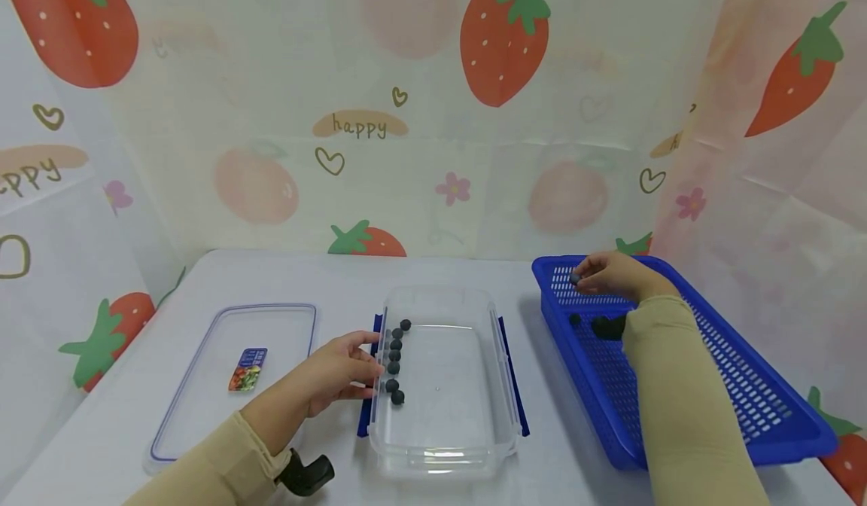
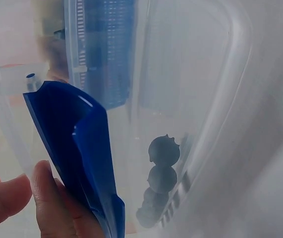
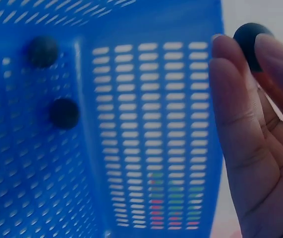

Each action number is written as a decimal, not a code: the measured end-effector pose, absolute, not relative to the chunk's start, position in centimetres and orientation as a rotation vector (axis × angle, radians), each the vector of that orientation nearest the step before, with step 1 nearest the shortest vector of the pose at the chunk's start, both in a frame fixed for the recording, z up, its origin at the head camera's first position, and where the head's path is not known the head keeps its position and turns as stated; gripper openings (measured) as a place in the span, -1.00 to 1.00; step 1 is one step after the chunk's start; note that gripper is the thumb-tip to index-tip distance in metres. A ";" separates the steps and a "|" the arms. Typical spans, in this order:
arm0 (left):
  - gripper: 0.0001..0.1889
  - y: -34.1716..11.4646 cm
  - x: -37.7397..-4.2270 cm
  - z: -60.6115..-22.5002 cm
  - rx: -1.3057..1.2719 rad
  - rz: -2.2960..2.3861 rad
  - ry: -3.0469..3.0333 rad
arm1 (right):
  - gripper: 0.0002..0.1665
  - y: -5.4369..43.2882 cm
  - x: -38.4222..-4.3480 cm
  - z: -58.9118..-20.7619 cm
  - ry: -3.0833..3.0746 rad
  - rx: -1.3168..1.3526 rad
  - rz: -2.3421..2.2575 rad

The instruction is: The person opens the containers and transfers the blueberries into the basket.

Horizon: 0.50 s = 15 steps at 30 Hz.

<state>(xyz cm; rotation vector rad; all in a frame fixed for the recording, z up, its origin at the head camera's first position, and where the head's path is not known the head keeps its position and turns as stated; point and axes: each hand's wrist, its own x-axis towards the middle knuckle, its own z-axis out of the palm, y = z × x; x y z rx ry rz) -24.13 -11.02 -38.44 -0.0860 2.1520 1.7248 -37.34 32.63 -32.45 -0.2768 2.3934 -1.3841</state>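
My right hand (image 1: pixel 619 276) pinches a blueberry (image 3: pixel 253 42) between thumb and fingertips, up at the far left rim of the blue basket (image 1: pixel 789 446). Two more dark blueberries (image 3: pixel 64 113) lie inside that basket in the right wrist view. A clear plastic box (image 1: pixel 443 457) with blue side latches stands in the middle, uncovered. Along its left wall runs an uneven row of several blueberries (image 1: pixel 394 367). My left hand (image 1: pixel 342 370) is at the box's left side, fingers spread and resting by the blue latch (image 2: pixel 74 144), thumb apart from the forefinger.
A clear lid with a blue seal (image 1: pixel 193 370) lies flat at the left, bearing a small printed label (image 1: pixel 247 369). A curtain with strawberries (image 1: pixel 504 43) hangs behind the white table (image 1: pixel 352 276) and at both sides.
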 end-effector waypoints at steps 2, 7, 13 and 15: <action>-0.43 -11.0 -24.1 -38.4 -0.086 1.727 2.149 | -0.68 32.9 -37.3 -32.7 2.403 -0.260 -1.369; -0.43 -11.0 -24.1 -38.4 -0.071 1.722 2.153 | -0.66 33.4 -37.4 -33.1 2.440 -0.212 -1.352; -0.42 -11.0 -24.1 -38.4 -0.059 1.716 2.162 | -0.63 33.6 -37.6 -33.6 2.472 -0.184 -1.354; -0.42 -10.9 -24.1 -38.4 -0.068 1.718 2.160 | -0.61 33.6 -37.6 -33.7 2.482 -0.188 -1.347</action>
